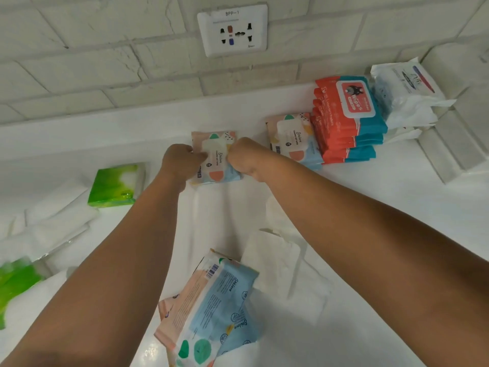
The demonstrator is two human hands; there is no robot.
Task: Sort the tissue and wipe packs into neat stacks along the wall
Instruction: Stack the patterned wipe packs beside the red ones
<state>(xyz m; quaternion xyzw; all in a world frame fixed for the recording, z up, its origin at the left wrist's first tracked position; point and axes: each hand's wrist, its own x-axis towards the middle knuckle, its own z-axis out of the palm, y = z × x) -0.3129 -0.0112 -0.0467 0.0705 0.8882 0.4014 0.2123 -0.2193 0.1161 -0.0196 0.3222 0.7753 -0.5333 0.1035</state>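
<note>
A pastel pink-and-blue wipe pack (215,157) lies near the wall in the middle of the white counter (132,133). My left hand (181,162) grips its left edge and my right hand (244,157) grips its right edge. To the right stands another pastel pack (292,139), then a stack of red-and-blue wipe packs (346,120), then white packs (404,94) in the corner. Two more pastel packs (211,308) lie loose near me between my forearms.
Green tissue packs lie at the left (115,185) and at the far left edge (16,284). White tissue packs (53,229) spread beside them, and more white ones (285,271) lie at the centre. A wall socket (232,30) sits on the brick wall.
</note>
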